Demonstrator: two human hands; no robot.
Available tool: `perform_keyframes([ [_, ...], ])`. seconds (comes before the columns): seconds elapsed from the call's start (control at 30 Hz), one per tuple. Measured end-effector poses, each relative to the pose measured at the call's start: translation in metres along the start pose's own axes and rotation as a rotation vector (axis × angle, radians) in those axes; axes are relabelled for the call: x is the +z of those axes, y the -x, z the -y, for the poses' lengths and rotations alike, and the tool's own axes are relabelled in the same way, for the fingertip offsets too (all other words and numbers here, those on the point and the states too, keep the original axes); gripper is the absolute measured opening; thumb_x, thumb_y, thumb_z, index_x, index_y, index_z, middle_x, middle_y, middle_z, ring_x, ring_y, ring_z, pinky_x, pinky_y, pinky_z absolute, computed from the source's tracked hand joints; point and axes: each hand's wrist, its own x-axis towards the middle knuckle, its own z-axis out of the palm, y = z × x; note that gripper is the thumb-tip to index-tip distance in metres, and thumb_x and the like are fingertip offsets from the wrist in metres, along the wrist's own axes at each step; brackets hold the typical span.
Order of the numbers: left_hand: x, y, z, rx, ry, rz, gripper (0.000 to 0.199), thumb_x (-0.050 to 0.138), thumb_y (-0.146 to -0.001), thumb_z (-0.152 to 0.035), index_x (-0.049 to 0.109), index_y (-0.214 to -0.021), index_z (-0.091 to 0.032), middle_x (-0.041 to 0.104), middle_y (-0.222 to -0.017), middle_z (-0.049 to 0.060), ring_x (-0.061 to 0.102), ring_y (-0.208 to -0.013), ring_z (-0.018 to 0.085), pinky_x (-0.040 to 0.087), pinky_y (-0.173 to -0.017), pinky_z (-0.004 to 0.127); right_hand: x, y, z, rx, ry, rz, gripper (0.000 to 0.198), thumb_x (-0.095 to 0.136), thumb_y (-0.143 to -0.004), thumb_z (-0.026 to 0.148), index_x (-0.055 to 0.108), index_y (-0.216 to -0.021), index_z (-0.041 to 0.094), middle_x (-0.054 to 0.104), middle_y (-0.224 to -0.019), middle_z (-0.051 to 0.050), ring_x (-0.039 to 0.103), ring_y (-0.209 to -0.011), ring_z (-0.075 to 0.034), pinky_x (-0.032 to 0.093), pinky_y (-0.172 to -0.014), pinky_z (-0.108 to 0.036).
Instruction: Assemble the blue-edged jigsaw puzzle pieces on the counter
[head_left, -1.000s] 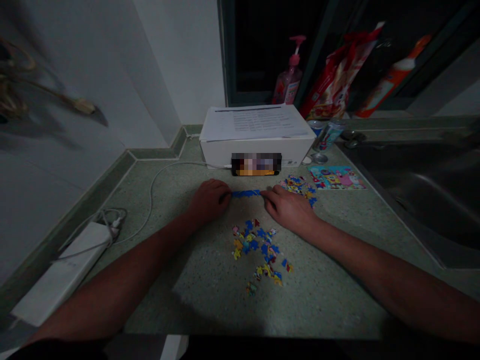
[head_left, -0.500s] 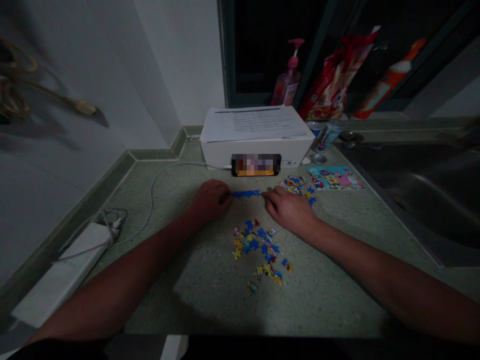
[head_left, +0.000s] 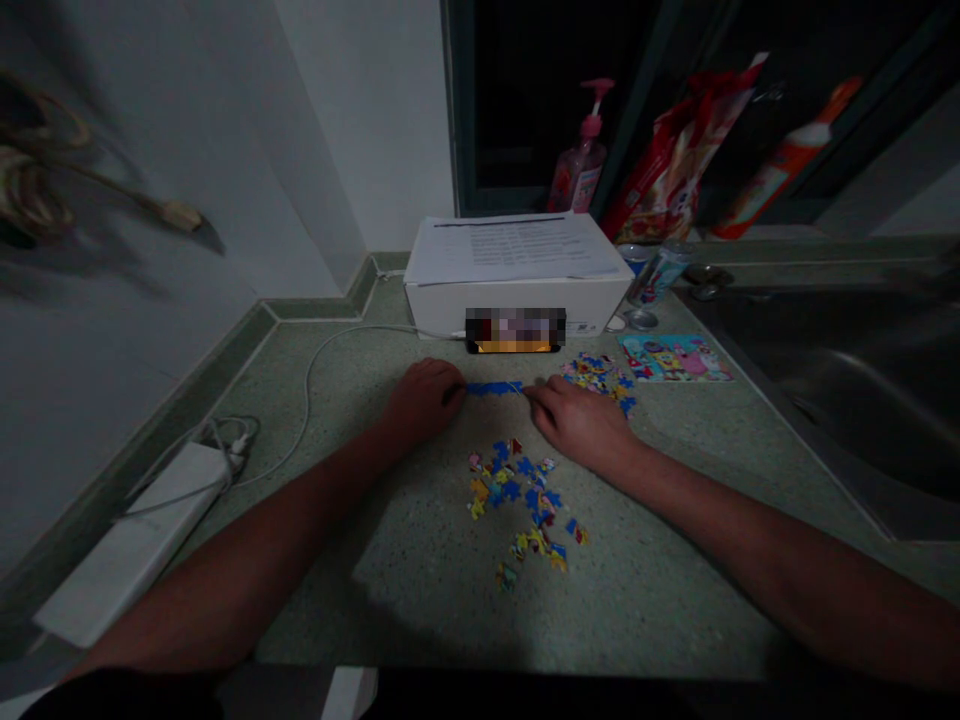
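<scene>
- Surface (head_left: 660, 600): we see a speckled green worktop carrying the puzzle material, with raised edging along the wall.
- Sink (head_left: 862, 390): a metal basin set into the worktop at the far right.
- White box (head_left: 435, 305): we find it at the back, a printed sheet (head_left: 517, 250) lying on its top.
- Power strip (head_left: 135, 540): white, at the left edge, with a pale cable (head_left: 306, 380) curving from it towards the phone.
- Red bag (head_left: 667, 170), orange bottle (head_left: 780, 180) and pump bottle (head_left: 577, 178): these stand behind, before the dark window; the first two lean.
- Left hand (head_left: 427, 400): rests at the left end of the blue strip, fingers curled inward; we cannot tell whether they grasp it or only press on it.
- Right hand (head_left: 583, 422): lies opposite, fingers bent and one fingertip at the strip's right end; contact and grip we cannot tell.
- Picture card (head_left: 675, 358): a colourful cartoon scene, flat beside the sink.
- Phone (head_left: 517, 347): propped sideways against the box front, its screen mostly masked.
- Blue strip (head_left: 493, 388): we note this narrow piece of puzzle between the two hands, just in front of the phone.
- Puzzle pieces: one group (head_left: 511, 491) lies scattered nearer us, another heap (head_left: 598, 373) beyond the right hand, near the card.
</scene>
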Motion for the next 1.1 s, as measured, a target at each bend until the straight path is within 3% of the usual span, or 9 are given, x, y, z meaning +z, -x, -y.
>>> perform_keyframes([
  [0.37, 0.0003, 0.0027, 0.0028, -0.051, 0.022, -0.042, 0.016, 0.060, -0.100, -0.020, 0.076, -0.100, -0.022, 0.079, -0.105, 0.010, 0.070, -0.105, 0.029, 0.058, -0.099, 0.051, -0.0026, 0.0005, 0.0011, 0.009, 0.021, 0.007, 0.039, 0.044, -0.108, 0.026, 0.080, -0.123, 0.020, 0.074, -0.105, -0.011, 0.060, -0.076, -0.020, 0.026, -0.063, -0.034],
  [0.8, -0.0007, 0.0030, 0.0015, -0.017, 0.035, -0.022, 0.018, 0.060, -0.101, -0.022, 0.077, -0.103, -0.020, 0.080, -0.110, 0.011, 0.071, -0.107, 0.029, 0.058, -0.102, 0.050, -0.0034, 0.0023, 0.0037, -0.005, 0.034, 0.031, 0.040, 0.045, -0.110, 0.026, 0.080, -0.130, 0.021, 0.076, -0.108, -0.011, 0.065, -0.081, -0.021, 0.029, -0.062, -0.035],
  [1.1, 0.0011, 0.0029, 0.0024, -0.027, 0.036, -0.013, 0.017, 0.060, -0.100, -0.020, 0.077, -0.103, -0.022, 0.080, -0.111, 0.010, 0.070, -0.109, 0.028, 0.058, -0.104, 0.050, 0.0044, 0.0021, -0.0022, -0.058, -0.001, -0.035, 0.037, 0.047, -0.108, 0.024, 0.081, -0.121, 0.020, 0.075, -0.102, -0.011, 0.061, -0.077, -0.020, 0.025, -0.061, -0.033],
])
